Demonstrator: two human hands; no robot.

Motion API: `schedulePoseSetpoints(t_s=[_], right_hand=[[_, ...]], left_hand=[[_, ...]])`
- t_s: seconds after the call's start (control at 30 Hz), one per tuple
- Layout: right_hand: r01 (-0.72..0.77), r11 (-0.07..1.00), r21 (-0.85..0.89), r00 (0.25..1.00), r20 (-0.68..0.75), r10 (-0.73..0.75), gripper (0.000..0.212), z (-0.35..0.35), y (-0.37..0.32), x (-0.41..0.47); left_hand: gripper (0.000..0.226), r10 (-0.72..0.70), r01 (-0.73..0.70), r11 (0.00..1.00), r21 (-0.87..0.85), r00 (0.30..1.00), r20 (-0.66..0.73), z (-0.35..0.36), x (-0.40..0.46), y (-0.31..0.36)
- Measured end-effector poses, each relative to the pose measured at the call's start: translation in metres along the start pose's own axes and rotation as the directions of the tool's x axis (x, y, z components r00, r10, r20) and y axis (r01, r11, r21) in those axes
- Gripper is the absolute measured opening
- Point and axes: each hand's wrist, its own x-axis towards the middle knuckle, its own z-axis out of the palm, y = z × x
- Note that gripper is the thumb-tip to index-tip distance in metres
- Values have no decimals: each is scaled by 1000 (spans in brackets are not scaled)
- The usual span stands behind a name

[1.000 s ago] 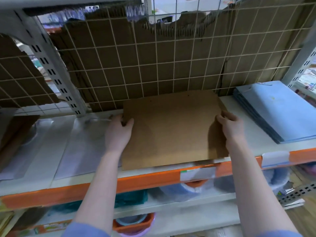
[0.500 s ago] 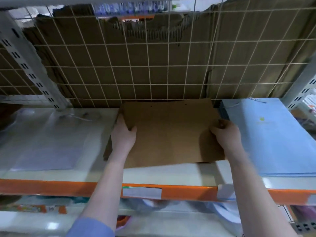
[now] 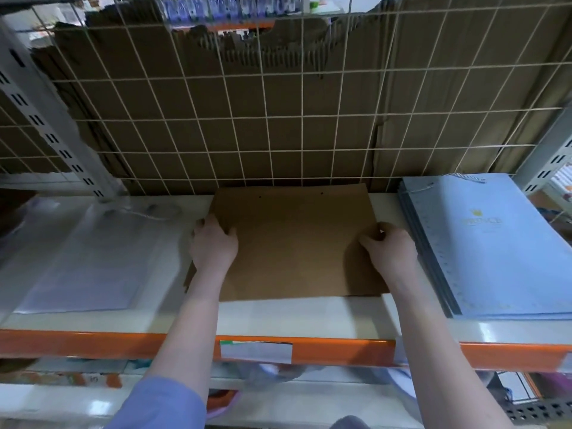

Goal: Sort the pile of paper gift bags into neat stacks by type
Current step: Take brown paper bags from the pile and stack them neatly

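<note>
Brown paper bags (image 3: 294, 243) lay flat on the shelf (image 3: 294, 317); my left hand (image 3: 213, 246) and right hand (image 3: 390, 252) gripped their side edges.

The light falls from above and behind me, soft and even. My right hand (image 3: 390, 252) throws a dull shadow leftward onto the brown paper bag (image 3: 294, 243), and my arms darken the shelf (image 3: 303, 317) near its front edge. A pale sheen lies on the clear plastic sleeves (image 3: 80, 258) at the shelf's left end, which smear with motion blur. The wire grid (image 3: 278, 119) bows outward toward the corners from the wide lens. The blue bags (image 3: 495, 243) at the right edge look fairly sharp.
</note>
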Motion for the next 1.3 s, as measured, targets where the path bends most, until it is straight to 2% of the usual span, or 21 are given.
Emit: schedulePoseSetpoints(t_s=[0.23, 0.4, 0.6, 0.8, 0.97, 1.13, 1.3], right_hand=[[-18, 999, -35, 998, -53, 16, 29, 20, -9, -2], [22, 990, -140, 984, -171, -46, 36, 37, -11, -23], [34, 961, -276, 982, -170, -84, 36, 33, -11, -21], [173, 908, -382, 945, -197, -263, 28, 29, -18, -34], [343, 864, -369, 905, -116, -409, 20, 49, -48, -60], [401, 837, -373, 913, 90, -397, 34, 76, -87, -94], [434, 825, -361, 897, 91, -432, 33, 119, -134, -143]], left_hand=[[46, 24, -23, 998, -56, 999, 23, -8, 6, 1], [48, 26, -26, 1000, -2, 999, 24, -7, 10, -5], [50, 59, -60, 998, 25, 997, 44, -8, 8, -7], [45, 150, -121, 970, 212, 980, -127, -27, -28, -10], [50, 93, -61, 964, 258, 989, -114, -49, -51, -39], [51, 89, -64, 964, 258, 993, -83, -78, -63, -79], [48, 88, -53, 972, 231, 986, -143, -126, -60, -155]])
